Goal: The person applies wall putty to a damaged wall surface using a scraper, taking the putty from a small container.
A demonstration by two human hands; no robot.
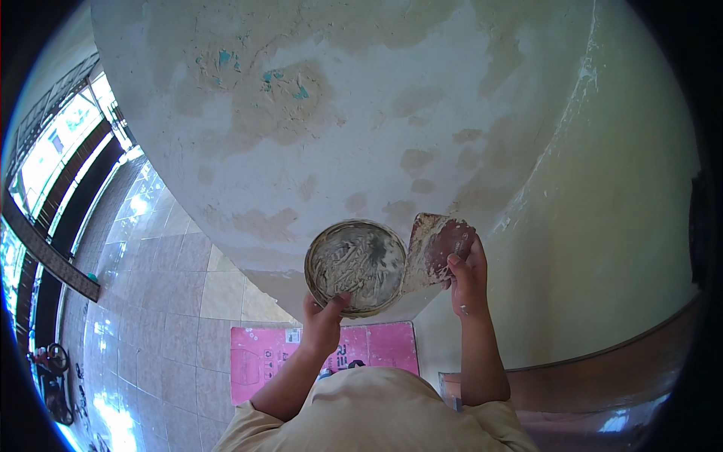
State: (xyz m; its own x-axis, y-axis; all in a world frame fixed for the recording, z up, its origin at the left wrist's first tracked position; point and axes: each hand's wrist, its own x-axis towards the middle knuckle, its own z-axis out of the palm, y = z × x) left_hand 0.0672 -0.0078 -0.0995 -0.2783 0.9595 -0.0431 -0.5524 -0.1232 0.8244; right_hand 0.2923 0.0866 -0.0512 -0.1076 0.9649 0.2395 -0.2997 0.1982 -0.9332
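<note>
Head view, pan [357,264], left fingers [310,304] partly hidden

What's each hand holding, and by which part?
Left hand: round dish, by its near-left rim, thumb inside. Right hand: reddish scraper, by its right side.

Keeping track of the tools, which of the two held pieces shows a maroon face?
The flat, four-sided spreader in the right hand; the other, a round pan in the left hand, is grey inside.

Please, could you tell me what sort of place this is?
Probably a house's porch or entrance area: the floor is glossy tile, what looks like a two-wheeler stands at far left, and the wall is patchy and unfinished.
</note>
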